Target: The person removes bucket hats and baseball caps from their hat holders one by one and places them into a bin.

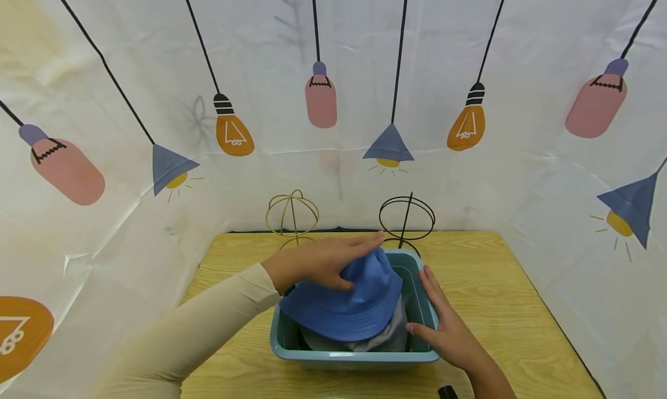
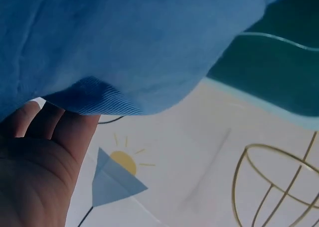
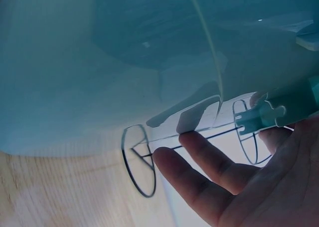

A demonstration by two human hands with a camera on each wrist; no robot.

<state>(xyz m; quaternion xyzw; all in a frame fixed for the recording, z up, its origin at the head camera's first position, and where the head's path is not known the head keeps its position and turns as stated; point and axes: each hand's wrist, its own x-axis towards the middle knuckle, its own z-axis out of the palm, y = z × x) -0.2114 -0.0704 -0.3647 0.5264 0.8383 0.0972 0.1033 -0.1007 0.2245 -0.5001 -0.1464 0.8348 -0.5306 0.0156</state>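
Note:
A blue bucket hat point(image 1: 359, 306) lies in a teal plastic basin point(image 1: 359, 355), crown up, over a grey cloth item point(image 1: 391, 332). My left hand point(image 1: 325, 260) is over the crown, fingers extended and thumb apart on the near side. In the left wrist view, the hat's fabric point(image 2: 139, 42) hides the fingertips. My right hand point(image 1: 450, 329) holds the basin's right rim, thumb on the inner side and fingers along the outside. The right wrist view shows those fingers point(image 3: 209, 159) spread against the basin's outer wall point(image 3: 65, 97).
Behind the basin stand a gold wire stand point(image 1: 293, 213) and a black wire stand point(image 1: 407, 216), each with a rounded top. A small black object point(image 1: 447, 392) lies at the table's front. The wood-patterned table point(image 1: 484, 283) meets white sheets point(image 1: 333, 179) printed with lamps.

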